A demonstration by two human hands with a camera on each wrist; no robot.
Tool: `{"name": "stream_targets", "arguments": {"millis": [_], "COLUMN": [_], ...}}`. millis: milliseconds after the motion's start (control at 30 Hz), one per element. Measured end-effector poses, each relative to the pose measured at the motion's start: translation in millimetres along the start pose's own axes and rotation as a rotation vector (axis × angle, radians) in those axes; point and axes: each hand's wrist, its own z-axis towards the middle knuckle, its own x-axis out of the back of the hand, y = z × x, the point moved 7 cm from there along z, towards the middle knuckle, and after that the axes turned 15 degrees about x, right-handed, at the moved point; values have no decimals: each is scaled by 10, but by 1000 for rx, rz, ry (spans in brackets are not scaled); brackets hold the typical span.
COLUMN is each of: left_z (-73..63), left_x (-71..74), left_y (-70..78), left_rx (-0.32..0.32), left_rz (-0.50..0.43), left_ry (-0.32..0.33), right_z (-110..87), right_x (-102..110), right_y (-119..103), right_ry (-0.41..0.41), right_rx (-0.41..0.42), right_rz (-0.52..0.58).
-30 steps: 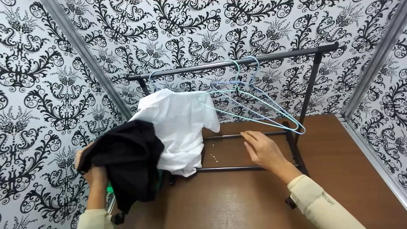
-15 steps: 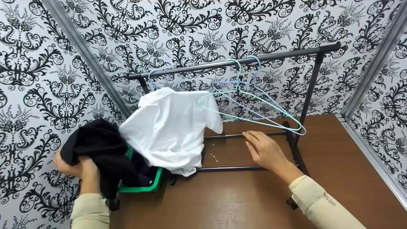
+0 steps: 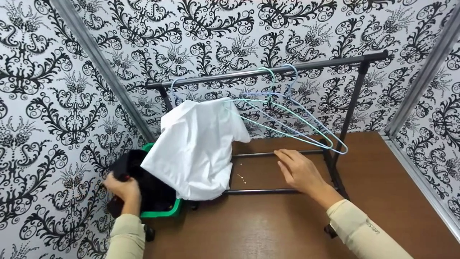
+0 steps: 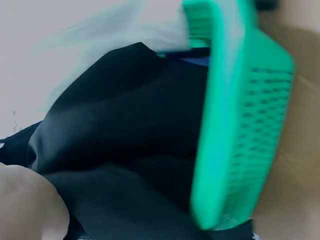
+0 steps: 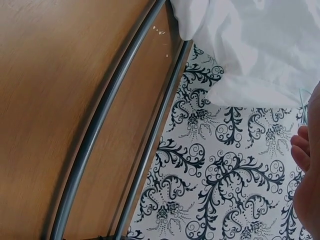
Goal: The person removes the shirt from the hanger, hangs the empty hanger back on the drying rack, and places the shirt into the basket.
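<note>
The black cloth [image 3: 133, 162] lay bunched in and over the left side of the green basket [image 3: 160, 214], at the left of the scene. The left hand [image 3: 124, 189] was blurred, but its thumb and fingers appeared curled on a fold of that cloth, grasping it; other dark fabric filled the basket beneath, so the edge between pieces could not be told. The step in hand looked to be handling the cloth at the basket, and the next move seemed to call for either loosening those fingers cleanly or gathering a surer grip, without snagging the rim. Just to the right, the white shirt [image 3: 197, 144] hung below a pale blue hook, its lower edge overlapping the basket in the head view. Farther right, a mint hanger [image 3: 268, 99] and a blue hanger [image 3: 289, 95] hung bare on the top bar of the black rack [image 3: 230, 75]. Nearer, the right hand [image 3: 298, 171] was relaxed, fingers extended, holding nothing, above the rack's lower bars and the brown tabletop [image 3: 251, 230]. Patterned wallpaper covered the far wall.
</note>
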Motion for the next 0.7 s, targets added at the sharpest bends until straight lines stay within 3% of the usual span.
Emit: {"name": "stream_targets", "arguments": {"millis": [133, 233, 333, 400, 467, 567, 700], "left_z": [-62, -68, -147, -223, -257, -236, -79], "left_x": [-110, -123, -84, -55, -49, -57, -42], "left_y": [-195, -417, -558, -609, -664, -777, -1016], "left_rx": [-90, -46, 3, 31, 28, 0, -35], "left_rz": [766, 1103, 1338, 1432, 1462, 1421, 1332], "left_ry": [-137, -294, -397, -446, -484, -518, -533], "right_z": [15, 15, 15, 18, 21, 24, 33], "right_x": [3, 6, 5, 3, -1, -10, -31], "right_y": [-11, -6, -4, -10, -21, -45, -81], "right_ry": [-14, -25, -23, -16, -3, 16, 24], "right_rx": [-8, -19, -13, -3, 11, 32, 46], "right_rz": [3, 3, -2, -9, -15, -25, -26]}}
